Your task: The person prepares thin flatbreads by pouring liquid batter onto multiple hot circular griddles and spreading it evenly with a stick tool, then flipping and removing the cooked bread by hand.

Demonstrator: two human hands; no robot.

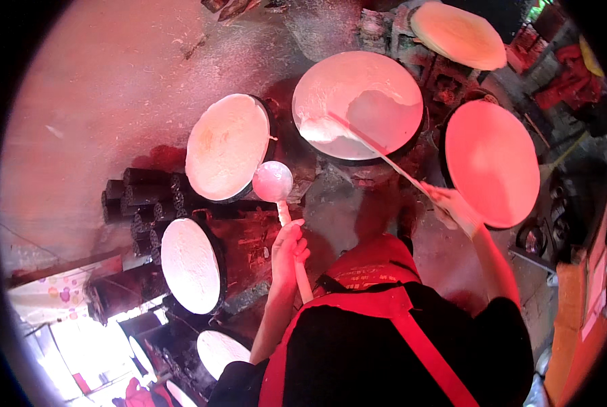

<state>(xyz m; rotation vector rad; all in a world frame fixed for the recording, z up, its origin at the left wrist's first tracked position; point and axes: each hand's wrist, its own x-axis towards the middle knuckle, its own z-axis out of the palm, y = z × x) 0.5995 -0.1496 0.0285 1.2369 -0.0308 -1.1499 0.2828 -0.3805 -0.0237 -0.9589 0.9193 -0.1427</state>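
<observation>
Red apron (368, 264) below both grips, pale printing on it too small to read surely. Left grip (290, 245) wrapped round handle of ladle (273, 181), metal bowl just beyond fingers. Right grip (451, 207) pinching thin stick (401, 171); pink-lit disc (493, 163) just right of it. Beyond and between grips, large griddle (385, 117), stick's far end by white smear (322, 129). Farthest, beyond right grip, yellowish disc (458, 35).

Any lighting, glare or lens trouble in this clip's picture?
Head view: strong red cast, notably on the right-hand griddle; same view: bright opening at lower left blown out; same view: fisheye black rim; same view: ladle and left hand readable.
</observation>
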